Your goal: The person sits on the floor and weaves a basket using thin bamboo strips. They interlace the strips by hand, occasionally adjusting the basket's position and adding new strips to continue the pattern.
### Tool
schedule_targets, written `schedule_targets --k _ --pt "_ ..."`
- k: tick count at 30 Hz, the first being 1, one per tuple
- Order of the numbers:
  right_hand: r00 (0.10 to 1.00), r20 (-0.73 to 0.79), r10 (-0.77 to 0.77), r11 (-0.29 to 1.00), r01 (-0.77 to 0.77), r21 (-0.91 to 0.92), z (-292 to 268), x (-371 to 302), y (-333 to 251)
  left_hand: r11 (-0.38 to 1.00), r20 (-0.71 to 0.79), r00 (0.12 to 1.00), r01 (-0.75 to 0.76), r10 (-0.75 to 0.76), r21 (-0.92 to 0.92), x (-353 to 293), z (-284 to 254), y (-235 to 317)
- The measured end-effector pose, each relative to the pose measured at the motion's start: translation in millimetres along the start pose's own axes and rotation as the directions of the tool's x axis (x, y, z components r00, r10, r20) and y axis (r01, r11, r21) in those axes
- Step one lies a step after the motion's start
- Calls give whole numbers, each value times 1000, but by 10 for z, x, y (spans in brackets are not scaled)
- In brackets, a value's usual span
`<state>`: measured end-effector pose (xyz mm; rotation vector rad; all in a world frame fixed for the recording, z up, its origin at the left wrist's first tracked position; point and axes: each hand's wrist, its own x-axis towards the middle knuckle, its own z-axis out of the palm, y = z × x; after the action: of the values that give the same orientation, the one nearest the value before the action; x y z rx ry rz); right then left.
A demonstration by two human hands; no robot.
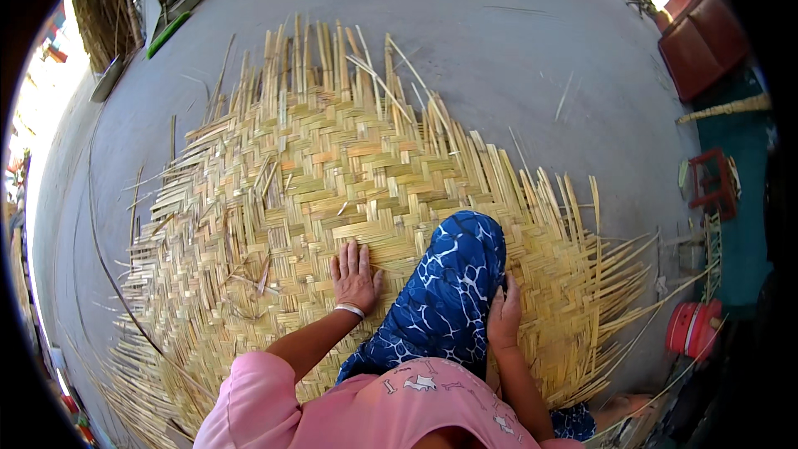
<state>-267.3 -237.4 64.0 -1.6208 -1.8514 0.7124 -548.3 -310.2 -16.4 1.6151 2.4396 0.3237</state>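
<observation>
A large woven mat of flat, pale yellow-green split strips (332, 175) lies on the floor under me, with loose strip ends sticking out around its edge. On its weave my left hand (356, 287) rests palm down, fingers stretched out and holding nothing; a pale band circles that wrist. My right hand (504, 318) lies against the right side of my bent knee, touching the blue patterned trouser leg (453, 270). Its fingers point forward along the leg and are partly hidden, and I see nothing held in them.
A long thin dark strip (112, 270) curves along the left. At right are a red bucket-like container (692, 330), a small red stool frame (711, 185) and a dark red box-like piece (705, 41). A bundle of stalks (104, 12) stands far left beside a green brush-like thing (168, 35).
</observation>
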Motion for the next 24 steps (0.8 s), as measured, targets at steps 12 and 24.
schedule_targets --k 12,24 --pt "952 -251 178 936 -243 -256 -1256 -1010 974 985 -97 993 -53 70 162 -35 126 176" --pt "320 -784 533 367 -922 -127 -1927 -4616 1459 924 -175 915 -377 362 -61 887 45 1196"
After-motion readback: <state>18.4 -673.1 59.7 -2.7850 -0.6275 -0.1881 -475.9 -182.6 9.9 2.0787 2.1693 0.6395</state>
